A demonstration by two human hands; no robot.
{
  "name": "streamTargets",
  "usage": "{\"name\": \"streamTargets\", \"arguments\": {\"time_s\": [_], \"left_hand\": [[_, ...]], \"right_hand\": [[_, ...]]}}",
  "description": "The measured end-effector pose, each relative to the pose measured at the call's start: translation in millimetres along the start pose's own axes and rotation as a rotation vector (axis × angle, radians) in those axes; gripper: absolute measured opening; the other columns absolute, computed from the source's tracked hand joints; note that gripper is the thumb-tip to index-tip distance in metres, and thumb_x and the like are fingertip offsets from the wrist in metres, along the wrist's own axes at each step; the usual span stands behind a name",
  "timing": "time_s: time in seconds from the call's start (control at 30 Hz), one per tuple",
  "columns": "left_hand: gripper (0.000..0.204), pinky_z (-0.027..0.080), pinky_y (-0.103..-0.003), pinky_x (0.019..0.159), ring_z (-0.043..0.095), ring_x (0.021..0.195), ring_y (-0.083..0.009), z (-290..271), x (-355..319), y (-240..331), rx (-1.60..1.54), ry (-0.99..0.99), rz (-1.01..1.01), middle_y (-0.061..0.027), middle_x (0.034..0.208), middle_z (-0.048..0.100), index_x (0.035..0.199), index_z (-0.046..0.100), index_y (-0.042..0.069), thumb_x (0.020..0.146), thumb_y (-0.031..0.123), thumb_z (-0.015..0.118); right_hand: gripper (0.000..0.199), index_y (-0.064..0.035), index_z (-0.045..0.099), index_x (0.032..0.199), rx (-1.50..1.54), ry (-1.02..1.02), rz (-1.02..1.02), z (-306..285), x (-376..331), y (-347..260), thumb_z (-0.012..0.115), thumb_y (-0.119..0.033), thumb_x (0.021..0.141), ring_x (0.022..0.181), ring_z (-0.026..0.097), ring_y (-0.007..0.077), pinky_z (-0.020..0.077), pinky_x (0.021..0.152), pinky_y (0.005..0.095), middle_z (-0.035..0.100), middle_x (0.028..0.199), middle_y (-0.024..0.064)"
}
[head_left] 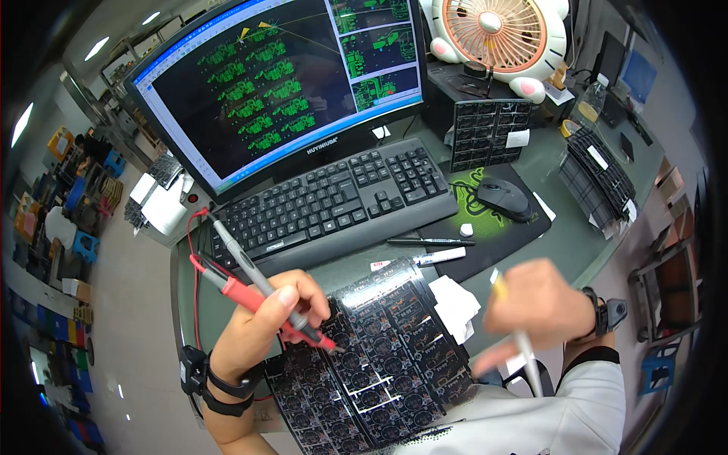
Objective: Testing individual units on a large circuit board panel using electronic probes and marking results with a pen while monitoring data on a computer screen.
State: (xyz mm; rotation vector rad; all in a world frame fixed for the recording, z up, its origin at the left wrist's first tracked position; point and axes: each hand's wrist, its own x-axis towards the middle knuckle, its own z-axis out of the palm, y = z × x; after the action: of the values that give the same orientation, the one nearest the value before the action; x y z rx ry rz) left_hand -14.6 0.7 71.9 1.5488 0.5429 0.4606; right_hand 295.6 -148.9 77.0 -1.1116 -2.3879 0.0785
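The left hand pinches the red and grey test probes, tips touching the black circuit panel on the near desk. The right hand, blurred, curls around a white pen. Probing appears underway; the next contact demands accurate tip placement.

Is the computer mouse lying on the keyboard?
No, the mouse sits on the black mouse pad, to the right of the keyboard.

The left hand is bare, and its wrist has two black straps with a small black box on the side. The right hand looks blurry, and its wrist has a black band too. A white sleeve with a black cuff covers the right arm.
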Motion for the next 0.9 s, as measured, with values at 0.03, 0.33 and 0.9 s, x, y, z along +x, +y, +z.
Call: {"name": "streamTargets", "arguments": {"time_s": [0.03,0.33,0.9], "left_hand": [[0.041,0.045,-0.025,0.069,0.056,0.077,-0.0117,2.3,3.8,-0.5,-0.005,-0.003,0.0,-0.008,0.088,0.062,0.09,0.062,0.0,0.097,0.035,0.043],[0.029,0.054,-0.027,0.078,0.066,0.086,-0.0148,1.2,12.6,2.5,-0.22,-0.053,-0.221,-0.013,0.101,0.064,0.112,0.059,-0.005,0.093,0.017,0.061],[0.02,0.057,-0.029,0.077,0.064,0.089,-0.0193,4.3,18.0,-9.9,-0.035,-0.152,-0.12,-0.0142,0.103,0.051,0.104,0.058,-0.008,0.088,0.002,0.058]], "right_hand": [[0.034,-0.0112,0.058,0.071,0.048,0.068,0.103,-1.1,-5.8,17.1,0.078,-0.038,0.076,0.049,0.054,0.0221,0.0413,0.046,0.0324,0.056,0.06,0.0007],[0.024,-0.0018,0.055,0.101,-0.109,0.315,0.608,24.7,-57.4,152.9,0.069,-0.013,0.085,0.107,0.061,0.0332,0.0469,0.091,0.0381,0.064,0.119,0.016],[0.043,-0.0034,0.056,0.11,-0.124,0.28,0.568,49.4,-60.7,156.6,0.071,-0.008,0.07,0.12,0.054,0.0353,0.0423,0.102,0.0418,0.058,0.13,0.0161]]}}
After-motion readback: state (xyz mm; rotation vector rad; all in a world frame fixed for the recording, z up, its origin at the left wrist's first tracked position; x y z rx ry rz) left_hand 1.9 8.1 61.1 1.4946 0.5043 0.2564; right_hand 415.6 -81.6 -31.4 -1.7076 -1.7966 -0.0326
